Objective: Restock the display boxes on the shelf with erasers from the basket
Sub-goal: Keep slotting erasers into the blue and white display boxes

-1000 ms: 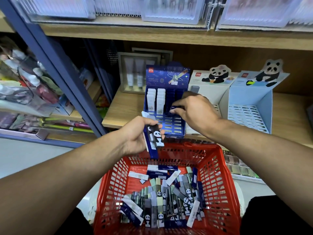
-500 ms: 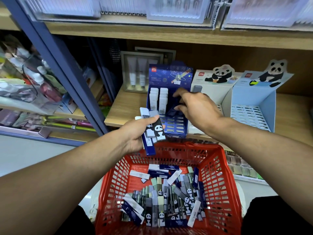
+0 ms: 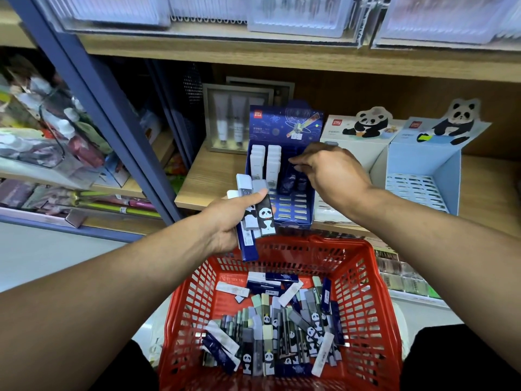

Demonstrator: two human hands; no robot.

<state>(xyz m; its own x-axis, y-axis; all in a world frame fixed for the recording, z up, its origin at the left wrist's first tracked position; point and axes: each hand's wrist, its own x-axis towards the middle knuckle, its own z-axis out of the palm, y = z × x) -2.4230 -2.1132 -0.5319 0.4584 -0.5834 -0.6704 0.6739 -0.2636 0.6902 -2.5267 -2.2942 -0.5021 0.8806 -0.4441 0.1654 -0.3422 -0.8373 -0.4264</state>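
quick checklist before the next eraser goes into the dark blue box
1. Supply in left hand: grips a fan of erasers, dark blue and panda ones mixed. Ok.
2. Free slots in the dark blue display box: front rows bare. Ok.
3. Right hand free to take one: fingers curled over the box's right column; whether they hold an eraser, cannot tell.
4. Sorting: a panda eraser is on top of the fan, wrong for this box. Not ok.
5. Red basket within reach below the shelf, erasers left inside. Ok.
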